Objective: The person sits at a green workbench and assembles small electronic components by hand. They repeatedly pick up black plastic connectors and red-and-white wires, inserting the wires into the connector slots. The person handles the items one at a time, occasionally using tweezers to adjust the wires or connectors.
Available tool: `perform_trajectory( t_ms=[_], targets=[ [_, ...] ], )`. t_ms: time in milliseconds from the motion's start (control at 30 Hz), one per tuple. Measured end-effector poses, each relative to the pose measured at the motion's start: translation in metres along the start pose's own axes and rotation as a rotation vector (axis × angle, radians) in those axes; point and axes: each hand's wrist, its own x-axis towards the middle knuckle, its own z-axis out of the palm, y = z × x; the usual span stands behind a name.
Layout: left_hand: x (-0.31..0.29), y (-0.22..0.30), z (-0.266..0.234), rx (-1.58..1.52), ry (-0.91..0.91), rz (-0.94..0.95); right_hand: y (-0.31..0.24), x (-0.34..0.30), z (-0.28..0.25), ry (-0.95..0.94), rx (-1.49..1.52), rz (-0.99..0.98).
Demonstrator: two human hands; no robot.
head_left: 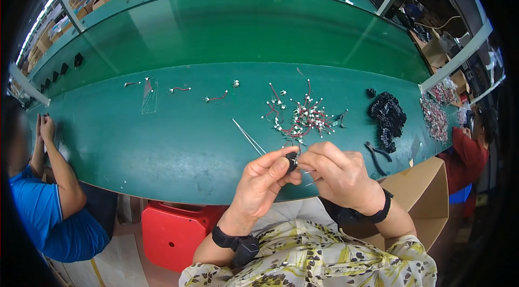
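Near the table's front edge, my left hand [258, 184] pinches a small black plastic housing [292, 162] between thumb and fingers. My right hand [341, 170] is closed right beside it, fingertips meeting the housing's right side. Thin pale prongs or wire ends [310, 183] stick out under the right fingers; what they belong to is hidden. Just beyond the hands lies a loose pile of short red wires with white connectors [309, 116]. Metal tweezers [247, 134] rest on the green table [178, 146] beyond my left hand.
To the right are a heap of black housings [386, 119], black-handled pliers [377, 158] and bundles of red-and-white wires [434, 119]. An open cardboard box [419, 195] stands beside me, a red stool [175, 235] at left. Co-workers sit at left, in a blue shirt [59, 211], and right, in red [466, 160].
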Motion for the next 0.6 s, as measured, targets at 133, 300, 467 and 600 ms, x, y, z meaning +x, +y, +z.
perform_trajectory(
  t_ms=[133, 300, 467, 600],
  targets=[
    [-0.001, 0.0, 0.003, 0.07, 0.012, 0.007, -0.003, 0.001, -0.007, -0.063, -0.015, 0.019],
    [-0.001, -0.007, -0.001, 0.075, 0.032, -0.008, -0.005, -0.004, -0.002, -0.087, 0.01, 0.087],
    [0.003, -0.011, 0.001, -0.04, -0.015, -0.061, 0.001, -0.007, 0.002, -0.004, 0.235, 0.22],
    [0.005, -0.013, 0.001, -0.113, -0.025, -0.084, 0.007, -0.007, -0.001, 0.003, 0.394, 0.306]
  ],
)
